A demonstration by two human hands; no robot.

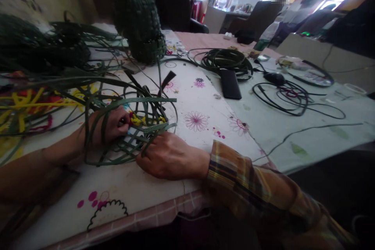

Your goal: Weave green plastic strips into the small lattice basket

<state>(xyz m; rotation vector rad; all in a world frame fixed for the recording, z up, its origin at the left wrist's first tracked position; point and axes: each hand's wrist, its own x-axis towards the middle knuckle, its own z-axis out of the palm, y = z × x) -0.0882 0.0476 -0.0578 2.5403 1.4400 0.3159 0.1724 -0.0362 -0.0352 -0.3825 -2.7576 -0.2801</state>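
A loose weave of dark green flat strips (129, 146) lies on the flowered tablecloth, its long ends looping up and over both hands. My left hand (113, 125) reaches in among the loops with its fingers curled at the far left side of the weave. Whether a strip sits between those fingertips is hard to make out. Closed on the near right edge of the weave, my right hand (166, 156) grips a green strip between thumb and fingers. Small yellow and red pieces (137, 119) show just beyond the left fingertips.
A tall woven green basket (140, 19) stands at the back, beside more tangled strips. Yellow strips (22, 105) lie at the left. Farther right are a coiled strip bundle (225, 60), a black phone (231, 84), a computer mouse (274, 78) and looped cable (287, 99).
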